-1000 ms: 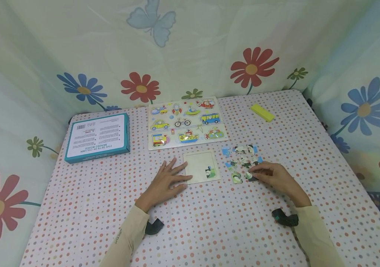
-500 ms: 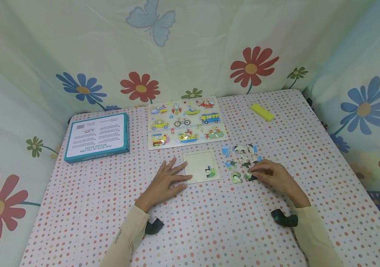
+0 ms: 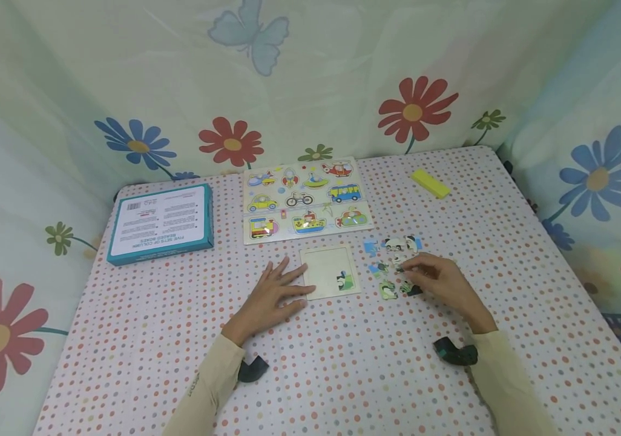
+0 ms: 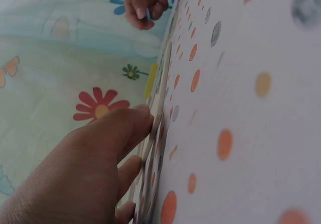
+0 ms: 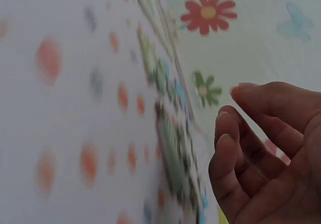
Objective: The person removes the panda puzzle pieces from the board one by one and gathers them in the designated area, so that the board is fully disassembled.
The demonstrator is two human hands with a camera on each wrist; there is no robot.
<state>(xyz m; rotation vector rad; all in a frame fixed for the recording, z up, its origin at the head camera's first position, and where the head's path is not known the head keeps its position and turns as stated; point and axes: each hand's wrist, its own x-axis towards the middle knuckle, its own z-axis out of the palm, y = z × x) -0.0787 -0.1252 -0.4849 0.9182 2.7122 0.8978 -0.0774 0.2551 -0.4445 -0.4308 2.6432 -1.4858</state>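
My left hand (image 3: 275,297) rests with spread fingers at the left edge of a square puzzle tray (image 3: 318,272). One puzzle piece (image 3: 345,280) lies in the tray's lower right corner. In the left wrist view the thumb and fingers touch the tray's edge (image 4: 159,98). My right hand (image 3: 443,281) is over loose panda puzzle pieces (image 3: 388,289) to the right of the tray, partly covering them. In the right wrist view its fingers are bent, with thumb and index tips apart, and no piece shows between them. The pieces (image 5: 173,153) are blurred there.
A vehicle puzzle board (image 3: 306,203) lies behind the tray. At the back left is a teal box (image 3: 160,224) with a white label. A yellow block (image 3: 430,183) lies at the back right. Flowered curtains (image 3: 310,79) surround the dotted tabletop (image 3: 343,375).
My right hand has moved up and left over the loose pieces, away from the lower right one it was touching. The left hand and the tray have stayed put.
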